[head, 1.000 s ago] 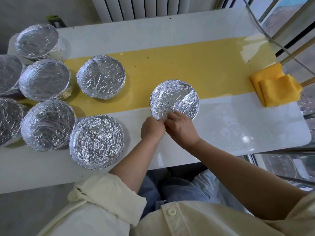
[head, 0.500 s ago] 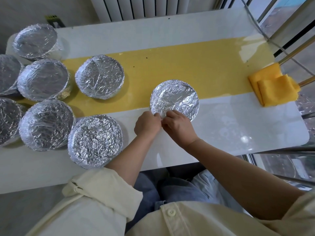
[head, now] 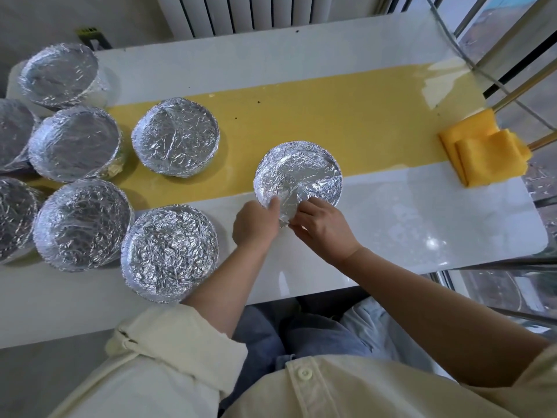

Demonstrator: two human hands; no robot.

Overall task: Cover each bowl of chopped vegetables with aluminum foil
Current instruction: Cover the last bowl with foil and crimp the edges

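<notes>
- The bowl (head: 301, 170) being worked on stands near the middle of the table (head: 391, 224), across the line where the yellow strip (head: 331, 116) meets the white surface; crinkled foil already covers its top
- A loose foil flap (head: 287, 206) hangs out over the bowl's near rim, between the two hands
- The left hand (head: 256, 224) has its fingers curled, its thumb lying on the flap's left side at the rim, pinching the foil there
- The right hand (head: 324, 227) grips the flap's right edge between its curled fingertips, just beside the left hand
- Seven covered bowls (head: 170, 253) are clustered at the left end of the table, all wrapped in foil, well apart from the one in hand
- A folded yellow cloth (head: 482, 152) lies at the table's right edge
- A white radiator (head: 241, 10) stands beyond the far edge
</notes>
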